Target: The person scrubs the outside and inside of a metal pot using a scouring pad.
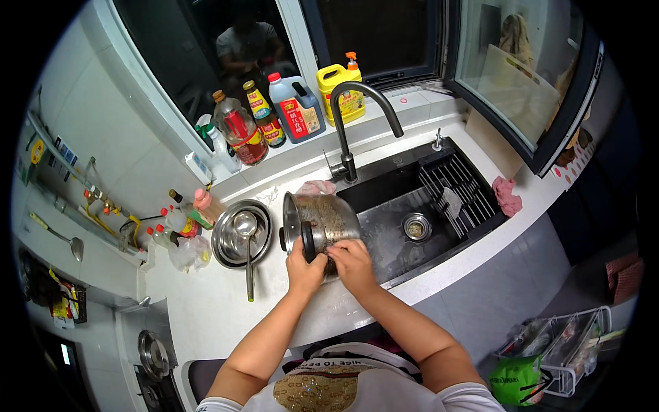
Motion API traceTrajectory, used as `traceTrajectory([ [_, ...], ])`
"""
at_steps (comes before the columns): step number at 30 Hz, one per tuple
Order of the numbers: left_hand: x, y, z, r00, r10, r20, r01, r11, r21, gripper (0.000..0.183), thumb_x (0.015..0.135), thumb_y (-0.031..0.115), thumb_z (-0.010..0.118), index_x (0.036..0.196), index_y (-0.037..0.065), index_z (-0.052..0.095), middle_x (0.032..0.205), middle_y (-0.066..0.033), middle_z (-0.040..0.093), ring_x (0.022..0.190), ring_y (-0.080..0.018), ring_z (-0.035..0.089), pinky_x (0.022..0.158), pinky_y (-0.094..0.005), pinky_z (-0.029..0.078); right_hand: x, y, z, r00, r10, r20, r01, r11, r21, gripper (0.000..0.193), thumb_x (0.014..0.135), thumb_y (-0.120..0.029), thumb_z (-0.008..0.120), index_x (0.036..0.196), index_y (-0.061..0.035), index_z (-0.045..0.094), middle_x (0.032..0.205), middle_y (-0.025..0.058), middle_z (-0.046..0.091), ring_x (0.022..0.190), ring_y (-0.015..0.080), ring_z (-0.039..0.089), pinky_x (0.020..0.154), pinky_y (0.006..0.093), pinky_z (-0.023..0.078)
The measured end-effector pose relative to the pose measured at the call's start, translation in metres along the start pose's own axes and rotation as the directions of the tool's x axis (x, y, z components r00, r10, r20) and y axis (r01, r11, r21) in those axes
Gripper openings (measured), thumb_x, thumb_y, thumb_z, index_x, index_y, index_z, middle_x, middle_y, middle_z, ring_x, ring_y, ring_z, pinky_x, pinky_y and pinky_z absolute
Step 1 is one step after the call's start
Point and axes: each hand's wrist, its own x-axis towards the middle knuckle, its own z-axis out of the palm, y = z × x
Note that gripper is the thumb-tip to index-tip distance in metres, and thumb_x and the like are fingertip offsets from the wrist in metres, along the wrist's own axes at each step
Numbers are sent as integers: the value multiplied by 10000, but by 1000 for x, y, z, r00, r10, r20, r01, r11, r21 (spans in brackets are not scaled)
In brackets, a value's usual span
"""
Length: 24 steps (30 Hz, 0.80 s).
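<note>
A steel pot point(328, 214) lies tipped on its side on the counter, at the left edge of the sink. Its outer wall is streaked with brown stains, and black handles stick out from it. My left hand point(306, 269) is closed at the near black handle point(307, 240), thumb against the pot. Bunched fingers of my right hand point(353, 264) press on the stained wall, right beside the left thumb. Whatever those fingers may hold is hidden. To the left, a ladle point(245, 224) rests across nested steel bowls point(221, 242).
The black sink point(386, 245) with a drying rack point(458, 189) lies right of the pot, under a dark faucet point(345, 137). Bottles and a yellow jug point(351, 103) line the sill. Pink cloths point(506, 196) lie by the sink. An open window pane point(525, 75) juts in at right.
</note>
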Motion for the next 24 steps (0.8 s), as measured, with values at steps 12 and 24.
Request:
traceTrajectory([
  [12, 9, 4, -18, 999, -41, 25, 41, 999, 26, 285, 685, 151, 567, 877, -55, 612, 600, -121, 561, 546, -208, 529, 564, -359, 456, 39, 20, -1, 992, 105, -76, -114, 987, -117, 159, 702, 52, 669, 843, -20, 691, 836, 110, 622, 814, 292, 594, 732, 376, 508],
  [24, -12, -4, -32, 997, 66, -34, -68, 996, -55, 277, 680, 117, 564, 901, -46, 600, 609, -88, 552, 557, -162, 510, 549, -320, 443, 18, -25, 9, 976, -179, 121, 175, 984, 42, 149, 717, 40, 623, 830, -30, 687, 818, 112, 633, 788, 303, 583, 705, 401, 490],
])
